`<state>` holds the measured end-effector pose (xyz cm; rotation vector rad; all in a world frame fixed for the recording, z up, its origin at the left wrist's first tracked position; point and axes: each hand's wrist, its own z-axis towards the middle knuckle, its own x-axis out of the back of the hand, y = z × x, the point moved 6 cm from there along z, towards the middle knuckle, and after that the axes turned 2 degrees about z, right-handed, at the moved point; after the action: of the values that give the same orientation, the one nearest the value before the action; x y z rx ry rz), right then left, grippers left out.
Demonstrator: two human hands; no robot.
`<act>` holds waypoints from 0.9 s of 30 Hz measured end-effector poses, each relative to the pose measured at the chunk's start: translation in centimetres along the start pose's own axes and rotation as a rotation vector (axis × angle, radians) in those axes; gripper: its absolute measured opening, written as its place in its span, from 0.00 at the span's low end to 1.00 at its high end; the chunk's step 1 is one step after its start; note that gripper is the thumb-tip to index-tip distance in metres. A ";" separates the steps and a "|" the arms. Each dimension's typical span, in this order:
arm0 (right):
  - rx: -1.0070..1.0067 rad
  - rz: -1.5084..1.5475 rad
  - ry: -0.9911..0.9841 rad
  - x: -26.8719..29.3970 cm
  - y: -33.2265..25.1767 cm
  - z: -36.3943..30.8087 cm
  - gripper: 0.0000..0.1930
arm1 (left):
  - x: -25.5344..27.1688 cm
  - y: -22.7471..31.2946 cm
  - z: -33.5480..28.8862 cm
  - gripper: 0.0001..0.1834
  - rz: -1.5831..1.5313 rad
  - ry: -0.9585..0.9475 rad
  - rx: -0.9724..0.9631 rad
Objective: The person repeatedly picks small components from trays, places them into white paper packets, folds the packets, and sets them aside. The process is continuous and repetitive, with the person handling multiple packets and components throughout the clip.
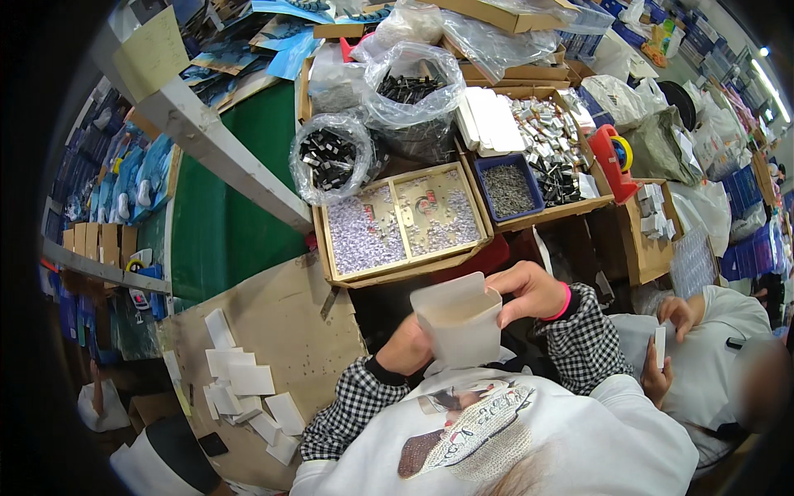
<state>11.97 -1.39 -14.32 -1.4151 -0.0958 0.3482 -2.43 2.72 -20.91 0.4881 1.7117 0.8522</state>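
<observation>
In front of my chest I hold a small white paper box, its top open and one flap standing up at the back. My left hand grips its left side, with the fingers mostly hidden behind the box. At the upper right edge, the thumb and fingers of my right hand pinch the rim. The opening faces up, and I make out nothing inside. Several closed white boxes lie in a loose pile on a cardboard sheet to my left.
Ahead is a divided wooden tray of tiny pale parts. Around it are a blue bin of small metal pieces, plastic bags of black parts and a carton of small white boxes. A slanted metal post crosses the left; a co-worker sits at right.
</observation>
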 end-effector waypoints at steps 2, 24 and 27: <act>-0.127 -0.050 0.074 0.8 0.6 -0.6 0.19 | 0.6 1.5 -0.6 0.28 0.070 0.146 -0.172; -0.311 0.063 0.530 -0.5 4.5 -1.9 0.18 | -0.3 2.4 -2.2 0.28 0.333 0.456 -0.195; -0.270 0.065 0.518 -0.8 4.2 -1.9 0.18 | 0.1 1.9 -2.6 0.30 0.389 0.459 -0.175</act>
<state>10.99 -2.94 -18.66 -1.7373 0.3378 0.0122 -5.13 3.21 -19.20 0.5442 1.9603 1.4714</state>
